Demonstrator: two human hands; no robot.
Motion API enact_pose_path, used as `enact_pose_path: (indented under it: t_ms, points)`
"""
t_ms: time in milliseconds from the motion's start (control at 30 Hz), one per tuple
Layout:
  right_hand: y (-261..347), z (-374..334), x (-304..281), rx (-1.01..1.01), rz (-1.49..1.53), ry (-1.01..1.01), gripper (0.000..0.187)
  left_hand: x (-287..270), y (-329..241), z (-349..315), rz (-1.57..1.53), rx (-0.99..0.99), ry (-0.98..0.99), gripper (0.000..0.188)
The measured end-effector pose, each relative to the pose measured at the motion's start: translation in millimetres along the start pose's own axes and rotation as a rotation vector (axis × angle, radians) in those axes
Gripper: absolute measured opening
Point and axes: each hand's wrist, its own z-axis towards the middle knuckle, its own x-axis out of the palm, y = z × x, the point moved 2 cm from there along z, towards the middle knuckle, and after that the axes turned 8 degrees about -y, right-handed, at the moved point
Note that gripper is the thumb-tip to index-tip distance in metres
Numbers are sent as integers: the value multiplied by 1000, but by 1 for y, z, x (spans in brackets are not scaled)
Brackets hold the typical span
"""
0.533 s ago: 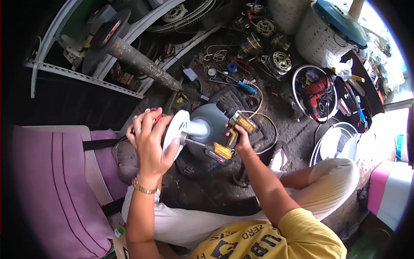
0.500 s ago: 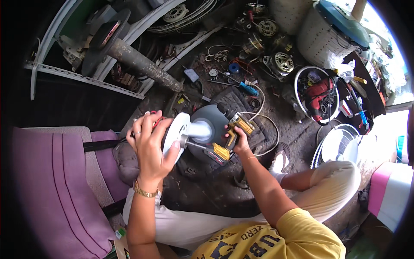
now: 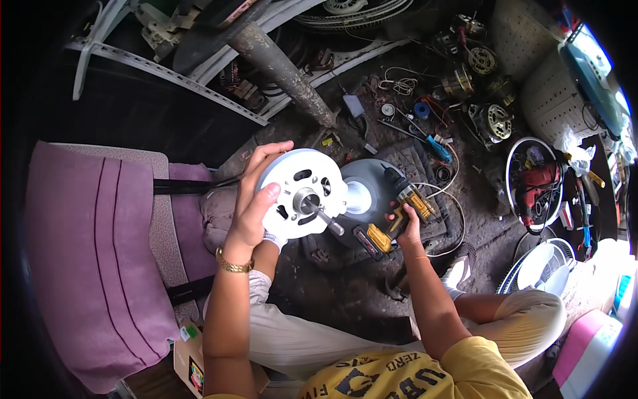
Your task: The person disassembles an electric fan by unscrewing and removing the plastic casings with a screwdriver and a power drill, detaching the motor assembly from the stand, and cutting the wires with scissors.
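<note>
My left hand (image 3: 251, 216) grips a white fan motor (image 3: 287, 213) by its rim, thumb on the front face and fingers behind. The motor's round slotted face is turned up toward me, its metal shaft pointing to the lower right. In my right hand (image 3: 411, 229) is a yellow and black cordless drill (image 3: 417, 201), held by the handle with its chuck pointing up and away to the left. Between the hands, a round grey fan base (image 3: 380, 174) with a short white neck (image 3: 357, 198) rests low over a dark cloth; the motor partly covers it.
A red corded drill (image 3: 537, 186) lies in a white-rimmed basin (image 3: 510, 174) at right, near a fan grille (image 3: 531, 269). Several bare motors (image 3: 492, 124) and a blue-handled screwdriver (image 3: 438, 147) lie beyond. A rusty post (image 3: 286, 73) and purple-covered chair (image 3: 73, 266) stand left.
The motor has turned from edge-on to face-up, so its slots and shaft now show. The right hand keeps its hold on the drill. The surroundings have shifted rightward in view.
</note>
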Motion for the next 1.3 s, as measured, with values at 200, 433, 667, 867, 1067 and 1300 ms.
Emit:
enact_pose_path:
  t_ms: [200,433,667,867,1067,1300]
  points:
    - [85,-122,71,-184,-177,129,41,-35,-18,-48,178,230,-305,77]
    - [159,-295,158,-499,-715,276,58,-28,-28,-54,400,338,-253,102]
    - [90,-355,203,-864,-1239,485,76,-25,-4,-71,274,166,-366,98]
    - [52,-348,233,-966,-1280,496,73,-24,-16,-75,329,286,-410,91]
    - [37,-346,229,-1070,-1393,442,73,-30,-14,-79,331,307,-426,90]
    - [31,-348,230,-942,-1231,427,71,-25,-18,-79,238,313,-459,93]
